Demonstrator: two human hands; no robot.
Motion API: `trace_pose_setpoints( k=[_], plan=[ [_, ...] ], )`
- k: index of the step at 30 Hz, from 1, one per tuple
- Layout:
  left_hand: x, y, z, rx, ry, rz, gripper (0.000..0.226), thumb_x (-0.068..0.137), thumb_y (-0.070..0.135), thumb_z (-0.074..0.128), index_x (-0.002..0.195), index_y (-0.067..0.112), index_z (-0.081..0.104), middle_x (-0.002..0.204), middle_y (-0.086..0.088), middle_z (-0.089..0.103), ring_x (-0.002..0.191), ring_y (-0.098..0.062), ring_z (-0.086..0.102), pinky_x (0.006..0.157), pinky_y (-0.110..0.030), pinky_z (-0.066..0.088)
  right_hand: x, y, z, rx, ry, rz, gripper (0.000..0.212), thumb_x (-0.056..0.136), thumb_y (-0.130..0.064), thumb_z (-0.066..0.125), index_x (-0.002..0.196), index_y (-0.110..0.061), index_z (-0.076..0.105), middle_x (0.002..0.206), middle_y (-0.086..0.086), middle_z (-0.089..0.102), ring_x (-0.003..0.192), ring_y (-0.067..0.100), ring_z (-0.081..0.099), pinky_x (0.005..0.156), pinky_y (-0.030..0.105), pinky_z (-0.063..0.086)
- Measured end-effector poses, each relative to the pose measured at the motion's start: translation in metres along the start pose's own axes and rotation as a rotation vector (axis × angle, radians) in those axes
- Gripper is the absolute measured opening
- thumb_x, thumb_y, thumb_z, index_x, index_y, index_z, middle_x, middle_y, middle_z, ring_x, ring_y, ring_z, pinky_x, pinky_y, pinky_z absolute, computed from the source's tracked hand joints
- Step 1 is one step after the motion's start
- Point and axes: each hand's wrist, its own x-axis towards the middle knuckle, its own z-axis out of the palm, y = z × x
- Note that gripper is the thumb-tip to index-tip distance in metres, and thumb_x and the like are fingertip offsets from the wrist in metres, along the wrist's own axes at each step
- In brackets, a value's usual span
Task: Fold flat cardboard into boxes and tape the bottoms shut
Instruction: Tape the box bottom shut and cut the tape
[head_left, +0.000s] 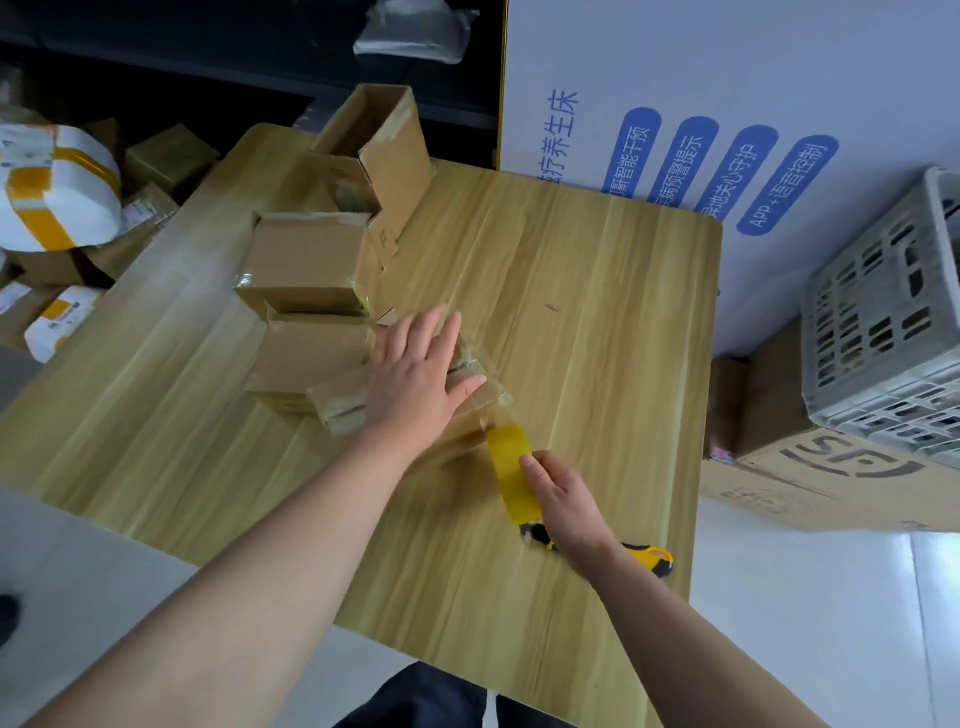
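White panel (727, 67): far right, behind the table (597, 291); blue characters down one side ending 养生床; four blue pill shapes, the rightmost reading APP+语音控制, the leftmost ending 智能干预, the others cut off by the table edge.
Printed carton (810, 483): right of the table, lower down; dark curved logo strokes on top, letters not legible.
Grey crate (883, 338): slatted plastic, resting on the printed carton; contents not discernible.
Open box (395, 150): far end of the table, upright, open at the top, only its own inner walls visible.
Taped box (306, 260): closed, just near of the open box, clear tape glinting at its edges.
Third box (311, 358): closed, just near of the taped box.
Fourth box (337, 410): nearest of the row, lying on the table against the third box, clear tape across its top.
Left hand (415, 374): flat on the fourth box, fingers straight and spread, pressing, gripping nothing.
Right hand (563, 499): fingers curled round the tape roll (511, 473), near right of the fourth box.
Tape roll: yellowish, edge-on just above the table, clear strip running to the fourth box's near right corner.
Utility knife (652, 558): yellow and black, on the table under the right wrist, partly hidden.
White parcel (52, 192): left of the table, banded with yellow tape, among brown cartons; labels too small to read.
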Motion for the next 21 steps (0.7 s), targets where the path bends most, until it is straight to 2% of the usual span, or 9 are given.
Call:
trace_pose_setpoints(
  k=[2, 4, 6, 9, 11, 14, 15, 18, 21],
  plan=[
    [-0.014, 0.01, -0.003, 0.002, 0.163, 0.012, 0.052, 0.084, 0.045, 0.067, 0.127, 0.018, 0.056, 0.127, -0.009, 0.051, 0.104, -0.031, 0.053, 0.083, -0.043, 0.048, -0.004, 0.001, 0.004, 0.052, -0.008, 0.028, 0.033, 0.1, -0.038, 0.045, 0.101, -0.008, 0.057, 0.076, 0.005, 0.045, 0.067, 0.019, 0.043, 0.056, 0.031, 0.038],
    [-0.028, 0.017, -0.005, -0.091, 0.208, -0.031, 0.039, 0.079, 0.031, 0.076, 0.113, 0.017, 0.063, 0.111, -0.01, 0.053, 0.083, -0.028, 0.06, 0.06, -0.033, 0.048, -0.007, 0.004, 0.007, 0.068, 0.0, 0.023, 0.03, 0.1, -0.038, 0.045, 0.098, -0.013, 0.06, 0.074, 0.001, 0.047, 0.069, 0.019, 0.044, 0.061, 0.032, 0.037],
    [-0.041, 0.017, -0.004, -0.172, 0.209, -0.055, 0.032, 0.077, 0.027, 0.077, 0.105, 0.016, 0.066, 0.104, -0.009, 0.056, 0.07, -0.024, 0.061, 0.051, -0.028, 0.043, -0.01, 0.004, 0.011, 0.067, 0.018, 0.016, 0.028, 0.1, -0.038, 0.045, 0.097, -0.017, 0.062, 0.074, -0.004, 0.051, 0.072, 0.016, 0.046, 0.066, 0.033, 0.038],
    [-0.059, 0.015, -0.003, -0.291, 0.198, 0.012, 0.023, 0.084, 0.035, 0.067, 0.099, 0.017, 0.066, 0.092, -0.001, 0.062, 0.063, -0.02, 0.061, 0.049, -0.028, 0.047, -0.011, 0.004, 0.013, 0.061, 0.047, 0.021, 0.027, 0.101, -0.036, 0.044, 0.095, -0.018, 0.063, 0.071, -0.007, 0.053, 0.071, 0.014, 0.048, 0.068, 0.032, 0.039],
    [-0.071, 0.021, -0.005, -0.426, 0.092, -0.061, 0.023, 0.088, 0.041, 0.062, 0.095, 0.02, 0.064, 0.081, 0.005, 0.065, 0.064, -0.019, 0.062, 0.054, -0.034, 0.051, -0.012, 0.004, 0.012, 0.05, 0.06, 0.03, 0.027, 0.1, -0.038, 0.044, 0.092, -0.019, 0.063, 0.069, -0.006, 0.052, 0.069, 0.015, 0.048, 0.065, 0.033, 0.04],
    [-0.085, 0.032, 0.005, -0.529, -0.191, -0.314, 0.032, 0.087, 0.052, 0.058, 0.095, 0.021, 0.061, 0.077, 0.008, 0.067, 0.071, -0.015, 0.065, 0.067, -0.034, 0.052, -0.015, 0.004, 0.011, 0.068, 0.074, 0.049, 0.027, 0.1, -0.037, 0.044, 0.092, -0.019, 0.063, 0.067, -0.003, 0.052, 0.066, 0.018, 0.049, 0.061, 0.034, 0.042],
    [-0.086, 0.036, 0.009, -0.628, -0.261, -0.417, 0.038, 0.086, 0.056, 0.058, 0.099, 0.02, 0.061, 0.079, 0.008, 0.068, 0.073, -0.016, 0.067, 0.072, -0.036, 0.054, -0.017, 0.003, 0.01, 0.064, 0.081, 0.048, 0.027, 0.101, -0.036, 0.044, 0.092, -0.018, 0.063, 0.068, -0.004, 0.052, 0.067, 0.017, 0.049, 0.062, 0.034, 0.042],
    [-0.077, 0.052, 0.014, -1.07, -0.349, -0.74, 0.047, 0.083, 0.052, 0.066, 0.111, 0.015, 0.058, 0.088, 0.001, 0.07, 0.075, -0.022, 0.071, 0.075, -0.045, 0.059, -0.019, 0.003, 0.007, 0.046, 0.076, 0.045, 0.027, 0.101, -0.033, 0.044, 0.096, -0.015, 0.063, 0.071, -0.004, 0.055, 0.068, 0.015, 0.051, 0.064, 0.033, 0.043],
    [-0.065, 0.07, 0.015, -1.35, -0.366, -0.992, 0.028, 0.086, 0.035, 0.071, 0.103, 0.016, 0.06, 0.101, -0.007, 0.068, 0.087, -0.026, 0.07, 0.07, -0.04, 0.061, -0.018, 0.002, 0.001, 0.004, 0.036, 0.034, 0.03, 0.102, -0.031, 0.042, 0.099, -0.009, 0.063, 0.073, -0.001, 0.056, 0.065, 0.011, 0.051, 0.059, 0.025, 0.043]
  ],
)
